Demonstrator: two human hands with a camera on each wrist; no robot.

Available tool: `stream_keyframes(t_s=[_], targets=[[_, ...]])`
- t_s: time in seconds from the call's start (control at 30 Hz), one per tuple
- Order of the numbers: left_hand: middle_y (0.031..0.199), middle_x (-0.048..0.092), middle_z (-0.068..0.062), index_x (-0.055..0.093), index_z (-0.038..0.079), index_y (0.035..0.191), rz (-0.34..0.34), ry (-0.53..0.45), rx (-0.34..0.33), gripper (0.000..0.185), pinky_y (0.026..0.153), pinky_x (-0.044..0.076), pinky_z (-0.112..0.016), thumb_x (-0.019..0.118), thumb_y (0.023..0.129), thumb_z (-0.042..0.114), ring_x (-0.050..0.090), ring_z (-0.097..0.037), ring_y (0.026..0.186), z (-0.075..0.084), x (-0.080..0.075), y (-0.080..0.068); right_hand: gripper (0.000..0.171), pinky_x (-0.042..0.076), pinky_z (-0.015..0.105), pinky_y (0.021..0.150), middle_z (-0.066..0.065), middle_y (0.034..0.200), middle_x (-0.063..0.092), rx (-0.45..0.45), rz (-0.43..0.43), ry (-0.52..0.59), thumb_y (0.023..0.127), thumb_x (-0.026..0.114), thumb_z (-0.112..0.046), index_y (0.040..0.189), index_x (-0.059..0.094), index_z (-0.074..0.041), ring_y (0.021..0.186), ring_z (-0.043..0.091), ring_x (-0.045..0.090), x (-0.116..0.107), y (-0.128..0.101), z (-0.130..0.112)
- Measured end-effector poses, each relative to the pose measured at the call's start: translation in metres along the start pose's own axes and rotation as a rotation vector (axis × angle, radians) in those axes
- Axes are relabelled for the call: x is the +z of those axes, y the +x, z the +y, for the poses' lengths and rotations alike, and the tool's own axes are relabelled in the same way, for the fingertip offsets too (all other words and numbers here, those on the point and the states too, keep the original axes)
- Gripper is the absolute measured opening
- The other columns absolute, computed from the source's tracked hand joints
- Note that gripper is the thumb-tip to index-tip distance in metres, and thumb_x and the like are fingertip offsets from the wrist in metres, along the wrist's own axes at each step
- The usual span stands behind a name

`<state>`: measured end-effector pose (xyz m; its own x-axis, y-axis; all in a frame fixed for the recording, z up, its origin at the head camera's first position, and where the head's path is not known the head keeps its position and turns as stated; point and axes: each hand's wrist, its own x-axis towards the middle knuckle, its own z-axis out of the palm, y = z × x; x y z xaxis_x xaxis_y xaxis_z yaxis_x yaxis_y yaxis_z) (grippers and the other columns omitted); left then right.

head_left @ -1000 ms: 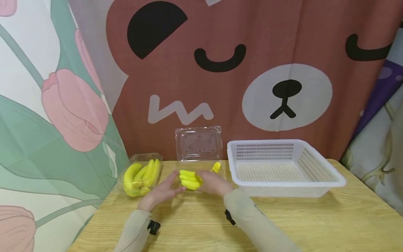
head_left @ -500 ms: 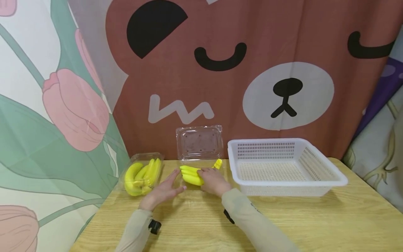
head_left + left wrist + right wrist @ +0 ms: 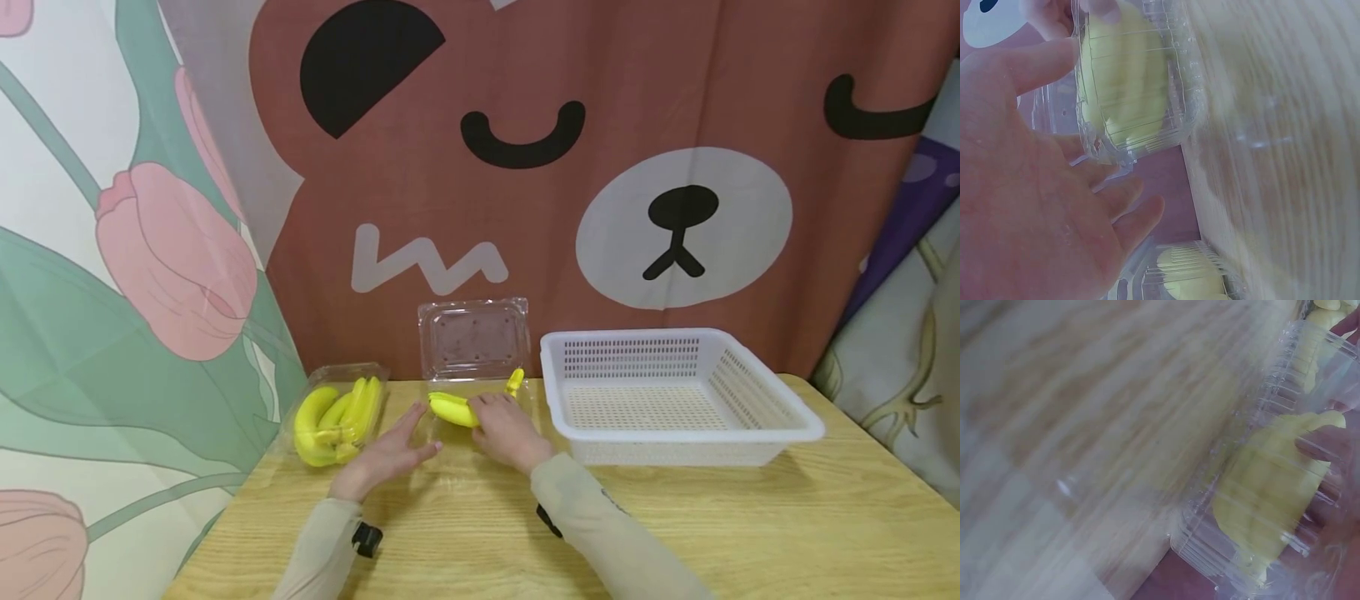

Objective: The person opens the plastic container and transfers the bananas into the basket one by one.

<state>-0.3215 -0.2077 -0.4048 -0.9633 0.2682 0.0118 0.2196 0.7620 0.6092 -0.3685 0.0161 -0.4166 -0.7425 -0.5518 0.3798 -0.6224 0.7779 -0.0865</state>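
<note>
A bunch of yellow bananas lies in the base of a clear plastic clamshell box, whose lid stands raised at the back. My right hand grips the bunch from above, its fingers over the right part; the stem end pokes out past them. In the right wrist view the bananas show through the ribbed clear wall. At the box's left side is my left hand, thumb and fingers spread. The left wrist view has its palm beside the box corner, thumb tip at the rim.
To the left, another clear plastic box holds more bananas. A white slotted basket stands on the right of the wooden table. A curtain with a bear print hangs close behind.
My right hand has shifted on the bunch, which has turned and moved slightly back, so fewer bananas show and the stem end points more upward. The left hand has stayed in place.
</note>
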Motion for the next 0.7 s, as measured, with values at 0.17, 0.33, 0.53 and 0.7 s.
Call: stream_keyframes(t_s=[0.17, 0.33, 0.53, 0.7], targets=[[0.163, 0.010, -0.010, 0.018, 0.011, 0.158, 0.000, -0.005, 0.012, 0.086, 0.112, 0.021, -0.058, 0.059, 0.094, 0.051, 0.023, -0.039, 0.143, -0.0002, 0.0000, 0.0004, 0.045, 0.036, 0.047, 0.108, 0.009, 0.122, 0.061, -0.038, 0.064, -0.027, 0.087, 0.070, -0.010, 0.129, 0.058, -0.006, 0.114, 0.027, 0.057, -0.0007, 0.0005, -0.0003], [0.163, 0.010, -0.011, 0.019, 0.010, 0.158, 0.002, -0.007, 0.022, 0.083, 0.113, 0.021, -0.057, 0.060, 0.096, 0.046, 0.022, -0.038, 0.144, -0.0013, 0.0008, 0.0015, 0.046, 0.032, 0.048, 0.111, 0.010, 0.126, 0.060, -0.034, 0.053, -0.021, 0.088, 0.070, -0.011, 0.132, 0.056, -0.006, 0.118, 0.028, 0.054, -0.0026, 0.0003, -0.0016], [0.163, 0.010, -0.009, 0.019, 0.012, 0.158, 0.002, -0.009, 0.017, 0.085, 0.113, 0.021, -0.058, 0.060, 0.094, 0.050, 0.022, -0.038, 0.144, -0.0019, 0.0008, 0.0006, 0.045, 0.031, 0.047, 0.111, 0.009, 0.126, 0.059, -0.029, 0.051, -0.016, 0.090, 0.071, -0.013, 0.132, 0.056, -0.006, 0.120, 0.027, 0.053, -0.0043, 0.0009, -0.0021], [0.163, 0.010, -0.010, 0.019, 0.010, 0.158, 0.003, -0.016, 0.024, 0.085, 0.113, 0.020, -0.058, 0.059, 0.095, 0.050, 0.021, -0.038, 0.144, -0.0017, 0.0010, 0.0002, 0.045, 0.032, 0.048, 0.111, 0.010, 0.125, 0.059, -0.012, 0.039, -0.007, 0.089, 0.071, -0.014, 0.131, 0.055, -0.005, 0.120, 0.028, 0.052, -0.0035, 0.0015, -0.0020]])
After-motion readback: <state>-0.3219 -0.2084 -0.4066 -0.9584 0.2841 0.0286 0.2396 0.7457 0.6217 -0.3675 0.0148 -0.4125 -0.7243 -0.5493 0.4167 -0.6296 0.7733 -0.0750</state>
